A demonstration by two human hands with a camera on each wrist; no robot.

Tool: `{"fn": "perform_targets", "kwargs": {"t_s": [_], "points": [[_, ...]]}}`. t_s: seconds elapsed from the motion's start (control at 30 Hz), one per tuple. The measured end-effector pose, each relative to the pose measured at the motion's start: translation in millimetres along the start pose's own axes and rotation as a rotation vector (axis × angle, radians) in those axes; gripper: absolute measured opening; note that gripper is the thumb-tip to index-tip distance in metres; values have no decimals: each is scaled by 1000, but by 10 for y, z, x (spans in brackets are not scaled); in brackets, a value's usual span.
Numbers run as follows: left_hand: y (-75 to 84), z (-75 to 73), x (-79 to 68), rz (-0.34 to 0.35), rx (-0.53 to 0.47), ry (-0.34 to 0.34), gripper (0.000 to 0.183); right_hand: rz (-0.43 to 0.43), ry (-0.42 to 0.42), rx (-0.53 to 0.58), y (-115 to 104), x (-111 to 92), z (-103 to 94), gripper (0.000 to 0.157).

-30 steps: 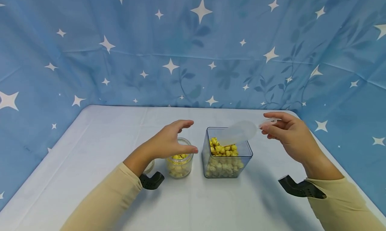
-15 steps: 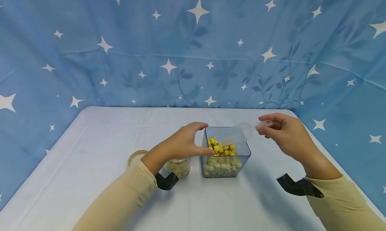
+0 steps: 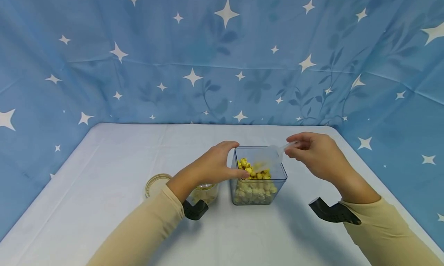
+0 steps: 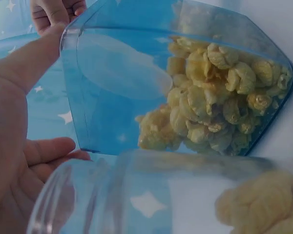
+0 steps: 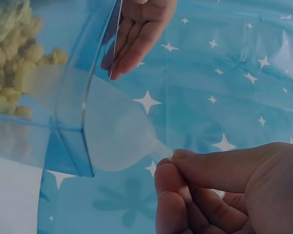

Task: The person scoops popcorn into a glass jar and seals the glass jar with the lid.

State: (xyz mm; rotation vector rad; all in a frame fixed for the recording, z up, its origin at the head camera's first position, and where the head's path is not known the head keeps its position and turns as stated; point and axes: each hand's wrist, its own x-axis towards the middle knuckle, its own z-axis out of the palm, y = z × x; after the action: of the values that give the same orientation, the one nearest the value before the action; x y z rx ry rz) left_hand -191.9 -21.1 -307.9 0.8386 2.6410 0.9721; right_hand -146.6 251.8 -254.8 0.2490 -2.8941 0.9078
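Observation:
A clear square box (image 3: pixel 258 191) holds yellow popcorn (image 3: pixel 254 174); it stands upright on the table. My left hand (image 3: pixel 209 166) spans its left side and grips it at the rim, thumb at the near corner and fingers at the far corner. My right hand (image 3: pixel 315 152) pinches the thin handle of a translucent white scoop (image 5: pixel 118 129) between thumb and fingers. The scoop's bowl slants down inside the box, its tip at the popcorn. Below my left hand stands an open clear jar (image 4: pixel 151 195) with popcorn in it, partly hidden by that wrist.
A round lid (image 3: pixel 156 184) with a gold-toned rim lies left of the jar, partly behind my left forearm. The white-covered table (image 3: pixel 121 154) ends at a blue star-patterned curtain (image 3: pixel 156 46).
My left hand has moved right from over the jar to the box's rim, uncovering the lid. My right hand has shifted left, and the scoop has tilted deeper into the box.

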Motion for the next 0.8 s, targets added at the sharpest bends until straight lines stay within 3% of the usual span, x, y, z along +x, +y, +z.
{"fn": "perform_targets", "kwargs": {"t_s": [0.33,0.8], "points": [[-19,0,12,19,6,-26,97,-35,-22,-118,-139,41,46,28],[-13,12,28,12,-11,-18,100,-48,-49,-54,-71,132,405,22]]}}
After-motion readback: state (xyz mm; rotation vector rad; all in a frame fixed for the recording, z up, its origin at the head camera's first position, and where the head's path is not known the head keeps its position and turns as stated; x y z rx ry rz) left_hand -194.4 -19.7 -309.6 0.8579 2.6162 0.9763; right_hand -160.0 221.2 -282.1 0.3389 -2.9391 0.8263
